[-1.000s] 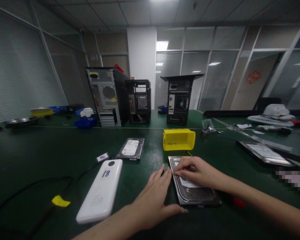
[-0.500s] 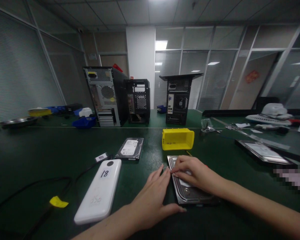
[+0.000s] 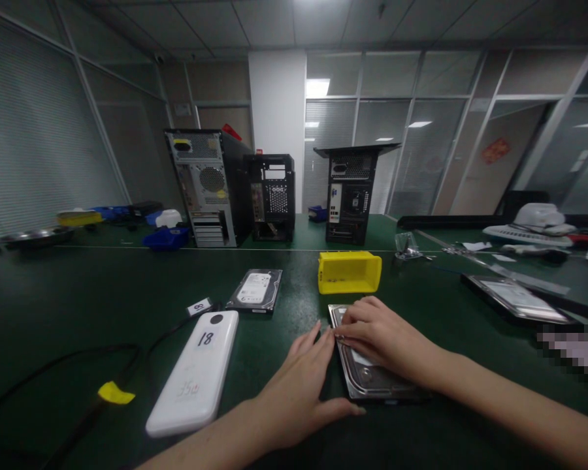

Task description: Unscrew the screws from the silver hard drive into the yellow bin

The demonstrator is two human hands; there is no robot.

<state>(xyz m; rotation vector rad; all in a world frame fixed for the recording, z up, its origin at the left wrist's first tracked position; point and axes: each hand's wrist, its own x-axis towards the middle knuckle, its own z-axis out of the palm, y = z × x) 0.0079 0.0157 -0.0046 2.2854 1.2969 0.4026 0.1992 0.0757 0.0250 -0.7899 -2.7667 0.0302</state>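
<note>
A silver hard drive [image 3: 367, 385] lies on the green table, partly covered by my right hand [image 3: 379, 333]. The fingers of that hand are pinched together near the drive's left edge; whatever is between them is too small to make out. My left hand [image 3: 306, 385] rests beside the drive with its fingers spread, fingertips by the left edge and thumb near the lower corner. Just behind the drive, a yellow bin [image 3: 350, 273] lies on its side with small bits inside. Another hard drive [image 3: 255, 289] with a white label lies farther left.
A white power bank [image 3: 196, 372] marked 18, with a black cable [image 3: 142, 356], lies at the left. Three computer cases [image 3: 210, 189] stand at the back. A third drive [image 3: 519, 299] is at the right, near a small plastic bag [image 3: 406, 246].
My right hand has shifted very slightly, its knuckles a little higher over the drive. My left hand stays in place.
</note>
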